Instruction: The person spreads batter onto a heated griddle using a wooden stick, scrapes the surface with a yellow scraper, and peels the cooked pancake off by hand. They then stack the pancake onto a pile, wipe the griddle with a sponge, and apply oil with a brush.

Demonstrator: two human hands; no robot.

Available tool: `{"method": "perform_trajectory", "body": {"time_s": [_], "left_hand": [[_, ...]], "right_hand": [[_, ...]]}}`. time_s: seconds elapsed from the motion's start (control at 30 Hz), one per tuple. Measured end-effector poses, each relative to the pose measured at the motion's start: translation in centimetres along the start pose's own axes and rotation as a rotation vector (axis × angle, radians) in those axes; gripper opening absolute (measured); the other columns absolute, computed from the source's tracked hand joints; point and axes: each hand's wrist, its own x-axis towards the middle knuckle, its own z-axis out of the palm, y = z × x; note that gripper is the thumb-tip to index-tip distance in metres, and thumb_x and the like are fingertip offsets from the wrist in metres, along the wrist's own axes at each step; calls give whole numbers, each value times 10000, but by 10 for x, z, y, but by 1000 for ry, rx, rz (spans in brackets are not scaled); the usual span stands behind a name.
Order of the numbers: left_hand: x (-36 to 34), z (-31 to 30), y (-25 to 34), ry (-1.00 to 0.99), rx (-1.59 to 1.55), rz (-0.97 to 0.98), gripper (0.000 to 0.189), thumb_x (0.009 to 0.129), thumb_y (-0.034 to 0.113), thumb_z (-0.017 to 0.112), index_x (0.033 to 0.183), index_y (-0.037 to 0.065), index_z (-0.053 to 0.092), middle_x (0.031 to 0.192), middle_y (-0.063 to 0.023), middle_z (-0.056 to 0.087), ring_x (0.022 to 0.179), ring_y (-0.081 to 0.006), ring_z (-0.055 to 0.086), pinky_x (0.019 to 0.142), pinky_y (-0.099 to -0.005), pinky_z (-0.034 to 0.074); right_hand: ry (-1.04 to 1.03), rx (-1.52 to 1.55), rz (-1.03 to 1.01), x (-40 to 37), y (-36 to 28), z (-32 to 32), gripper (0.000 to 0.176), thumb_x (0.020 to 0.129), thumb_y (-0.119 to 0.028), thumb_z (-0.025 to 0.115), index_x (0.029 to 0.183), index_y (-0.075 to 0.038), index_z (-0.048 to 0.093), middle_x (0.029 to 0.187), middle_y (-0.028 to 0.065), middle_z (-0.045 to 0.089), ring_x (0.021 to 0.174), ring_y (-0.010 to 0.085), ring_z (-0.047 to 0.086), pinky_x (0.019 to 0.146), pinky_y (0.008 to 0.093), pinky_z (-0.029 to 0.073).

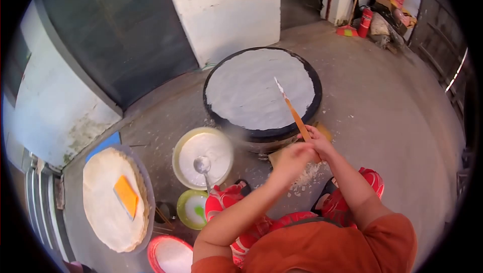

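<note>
My right hand [323,145] is closed round the handle of a long, thin wooden spatula [296,115], whose white-smeared tip points up over the griddle. My left hand [293,161] overlaps the right one, its fingers curled over the lower handle; they are slightly blurred and partly hidden. Beyond the hands, a pale, thin sheet of batter [251,89] covers most of the round black griddle [316,94]. Left of my hands stands a bowl of white batter [177,160] with a metal ladle [202,165] in it.
On the left, a stack of round flatbreads [103,197] carries an orange scraper [126,196]. A green bowl [184,213] and a red basin [156,253] sit near my knee. Pale flakes [304,177] lie between my feet. A fire extinguisher [365,23] and broom [347,30] stand far right.
</note>
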Motion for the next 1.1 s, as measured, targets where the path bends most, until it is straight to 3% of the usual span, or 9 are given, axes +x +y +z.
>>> {"method": "perform_trajectory", "body": {"time_s": [0.1, 0.13, 0.3, 0.5, 0.83, 0.93, 1.0, 1.03, 1.1], "left_hand": [[28, -34, -15, 200, -124, -138, 247, 814, 159, 522, 1006, 13, 575, 919, -42, 578, 842, -112, 525, 676, -219, 420], [33, -40, -18, 244, -162, -189, 250, 818, 165, 511, 1001, 5, 572, 948, -46, 575, 866, -141, 539, 703, -245, 429], [48, -52, -38, 360, -222, -283, 240, 820, 156, 500, 998, 11, 568, 973, -54, 574, 881, -147, 539, 714, -261, 426], [55, -40, -46, 141, -294, -315, 241, 811, 159, 505, 1005, 31, 570, 940, -34, 575, 873, -125, 536, 725, -256, 416], [59, -47, -48, 153, -354, -300, 242, 827, 179, 494, 1003, 34, 577, 881, -23, 573, 832, -97, 526, 720, -233, 414], [59, -48, -46, 154, -361, -300, 245, 831, 180, 487, 1006, 33, 576, 888, -24, 573, 842, -98, 524, 725, -235, 411], [59, -50, -45, 157, -365, -298, 246, 833, 179, 484, 1008, 33, 576, 891, -24, 573, 849, -100, 523, 728, -236, 409], [58, -50, -46, 155, -370, -288, 247, 833, 179, 482, 1008, 31, 575, 894, -26, 572, 853, -102, 522, 729, -238, 409], [57, -50, -45, 145, -375, -280, 248, 833, 179, 481, 1008, 30, 575, 897, -27, 572, 856, -104, 521, 730, -240, 408]], "right_hand": [[56, -67, 76, 13, -18, -7, 485, 818, -11, 455, 1267, -80, 287, 933, 94, 562, 567, 118, 533, 483, 237, 452], [117, -108, 67, 18, -20, -7, 479, 826, -33, 465, 1274, -81, 301, 862, 80, 569, 547, 115, 523, 456, 235, 440], [141, -209, 108, 40, -42, 4, 459, 839, -58, 434, 1285, -90, 331, 776, 61, 563, 512, 96, 501, 411, 216, 413], [33, -247, 127, 103, -35, 20, 439, 826, -68, 404, 1264, -72, 371, 735, 68, 563, 463, 90, 465, 372, 221, 377], [47, -385, 212, 195, -41, 52, 430, 886, -126, 304, 1315, -119, 308, 750, 88, 568, 474, 115, 461, 393, 254, 394], [79, -499, 209, 205, -41, 62, 394, 893, -176, 329, 1283, -166, 385, 701, 79, 553, 471, 120, 455, 394, 254, 383], [183, -794, 5, 216, -31, 65, 349, 885, -212, 368, 1215, -206, 482, 626, 44, 518, 432, 112, 409, 378, 256, 357], [182, -793, 7, 226, -13, 60, 349, 885, -212, 368, 1215, -206, 482, 626, 44, 518, 432, 112, 409, 378, 256, 357], [250, -1219, -460, 246, 25, 40, 324, 868, -215, 402, 1162, -206, 537, 568, 6, 469, 396, 107, 368, 357, 265, 329]]}}
